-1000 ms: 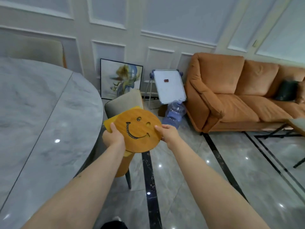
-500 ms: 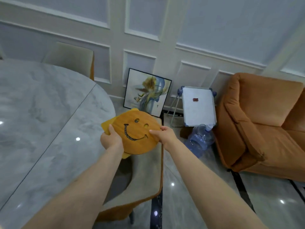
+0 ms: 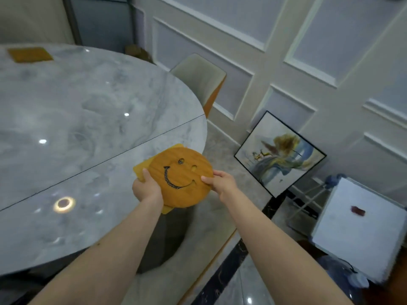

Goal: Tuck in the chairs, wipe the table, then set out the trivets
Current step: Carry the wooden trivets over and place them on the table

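- The round trivet [image 3: 180, 180], wooden with a smiling face cut through it, sits on top of a small stack that I hold over the near edge of the desk [image 3: 77, 119].
- Under it a yellow square trivet [image 3: 141, 169] shows at the upper left and lower corner of the stack.
- My left hand [image 3: 146, 188] grips the stack at its left side, thumb on top of the yellow piece, fingers hidden below.
- My right hand [image 3: 220, 182] pinches the right rim of the round trivet, thumb on its upper face.
- Another square trivet [image 3: 29, 54] lies flat at the far left of the desk, well apart from my hands.
- The desk is grey marble with a thin dark seam across it and spots of reflected light.
- A chair [image 3: 201, 81] stands at the far side, its back close to the desk edge.
- A framed painting [image 3: 279, 154] leans against the panelled wall, on the floor.
- A small whiteboard [image 3: 361, 232] stands to its right, with a dark red piece on it.
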The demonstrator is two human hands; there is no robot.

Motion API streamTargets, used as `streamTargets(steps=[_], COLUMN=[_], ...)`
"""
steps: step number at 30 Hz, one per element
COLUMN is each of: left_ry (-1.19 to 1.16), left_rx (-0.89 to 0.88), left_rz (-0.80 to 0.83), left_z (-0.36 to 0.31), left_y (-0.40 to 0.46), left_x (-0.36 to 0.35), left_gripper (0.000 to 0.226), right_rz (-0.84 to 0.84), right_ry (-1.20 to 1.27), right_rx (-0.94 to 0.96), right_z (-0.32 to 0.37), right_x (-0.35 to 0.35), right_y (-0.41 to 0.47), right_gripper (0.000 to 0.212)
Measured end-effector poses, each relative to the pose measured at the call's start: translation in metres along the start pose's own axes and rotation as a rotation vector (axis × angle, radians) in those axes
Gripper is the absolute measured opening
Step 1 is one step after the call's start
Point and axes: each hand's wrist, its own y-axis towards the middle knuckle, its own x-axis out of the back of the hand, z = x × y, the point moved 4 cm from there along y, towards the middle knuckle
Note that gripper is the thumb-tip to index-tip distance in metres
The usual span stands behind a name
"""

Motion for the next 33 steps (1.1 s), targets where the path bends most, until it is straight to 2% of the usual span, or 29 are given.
streamTargets(steps=[6, 12, 23, 33], left_ry=[-0.120, -0.113, 0.022, -0.116], left_rx=[0.011, 0.007, -0.017, 0.147], left_rz=[-0.241, -0.423, -0.586, -0.808], left_z=[0.004, 0.002, 0.017, 0.048], left_y=[0.015, 0.051, 0.098, 0.116], left_x=[0.034, 0.081, 0.162, 0.184], left_gripper=[0.047, 0.048, 0.048, 0.052], right_rz=[0.286, 0.429, 0.445, 0.575], right_ry=[-0.063, -0.165, -0.281, -0.453], right_rx=[-0.059, -0.086, -0.097, -0.079], right_z=[0.000, -0.001, -0.013, -0.026], right_x=[-0.052, -0.115, -0.195, -0.242], right_y=[0.029, 0.038, 0.076, 0.127], right_gripper=[0.047, 0.038, 0.028, 0.033])
